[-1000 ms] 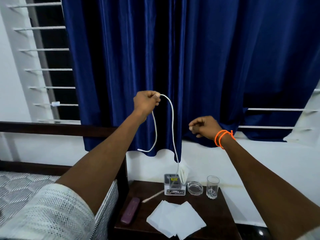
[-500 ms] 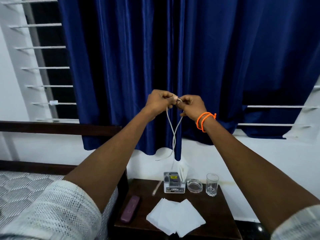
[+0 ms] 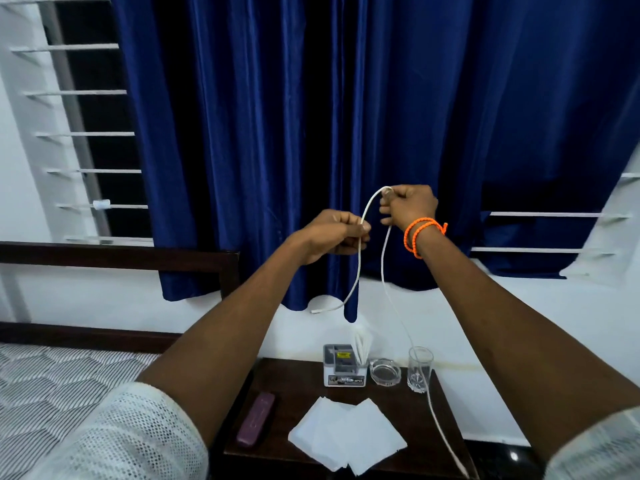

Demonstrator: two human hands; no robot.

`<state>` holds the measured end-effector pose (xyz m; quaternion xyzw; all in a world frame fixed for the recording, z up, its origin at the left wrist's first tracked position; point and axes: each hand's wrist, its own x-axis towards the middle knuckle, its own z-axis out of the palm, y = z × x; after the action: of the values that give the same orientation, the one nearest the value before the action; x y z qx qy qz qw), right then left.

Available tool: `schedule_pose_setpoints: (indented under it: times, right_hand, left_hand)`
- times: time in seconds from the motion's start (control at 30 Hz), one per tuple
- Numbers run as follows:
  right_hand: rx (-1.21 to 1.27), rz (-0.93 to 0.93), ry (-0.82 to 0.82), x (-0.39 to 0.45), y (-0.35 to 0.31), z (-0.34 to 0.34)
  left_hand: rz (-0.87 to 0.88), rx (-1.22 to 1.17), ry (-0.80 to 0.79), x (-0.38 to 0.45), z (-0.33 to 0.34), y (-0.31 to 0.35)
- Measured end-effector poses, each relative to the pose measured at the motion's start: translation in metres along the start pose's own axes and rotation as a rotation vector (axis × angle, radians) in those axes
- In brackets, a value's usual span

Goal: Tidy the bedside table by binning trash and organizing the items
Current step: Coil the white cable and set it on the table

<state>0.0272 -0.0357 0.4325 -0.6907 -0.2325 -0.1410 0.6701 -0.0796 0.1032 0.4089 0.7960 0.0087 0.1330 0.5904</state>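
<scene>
Both hands hold a white cable [image 3: 358, 271] up in front of the blue curtain. My left hand [image 3: 332, 233] pinches it at one point, and my right hand [image 3: 408, 206], with orange bands on the wrist, grips it a little higher. A short arch of cable joins the two hands. One end with a plug hangs below my left hand. The other part drops from my right hand past the glass down to the right front of the dark bedside table [image 3: 301, 379].
On the table stand a white organizer box [image 3: 344, 367] with papers in it, a glass ashtray [image 3: 385, 372] and a drinking glass [image 3: 419, 368]. White tissues [image 3: 346, 441] lie at the front, a maroon case [image 3: 255, 419] at the left. The bed [image 3: 52, 386] is left.
My hands met at the cable, then parted slightly. My right hand now grips the cable higher and my left hand has dropped lower. The long end swung right, past the glass.
</scene>
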Motion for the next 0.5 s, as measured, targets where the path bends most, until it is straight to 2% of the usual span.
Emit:
schedule_pose_setpoints:
  times: [0.07,0.2,0.3,0.4,0.5]
  right_hand:
    - [-0.008,0.047,0.018,0.005,0.005,-0.008]
    - [-0.128,0.123,-0.054,0.007,0.017,-0.026]
    - [-0.192,0.034,-0.178,0.002,0.021,-0.032]
    - [-0.108,-0.074,-0.309,-0.002,0.017,-0.032]
    - [-0.025,-0.177,-0.292,-0.003,0.008,-0.027]
  left_hand:
    - [0.008,-0.001,-0.025,0.0,0.001,-0.001]
    - [0.11,-0.09,0.081,0.005,0.008,0.015]
    - [0.147,-0.056,0.179,0.016,0.012,0.027]
    - [0.153,0.007,0.246,0.024,0.017,0.031]
    - [0.168,0.037,0.282,0.029,0.019,0.031]
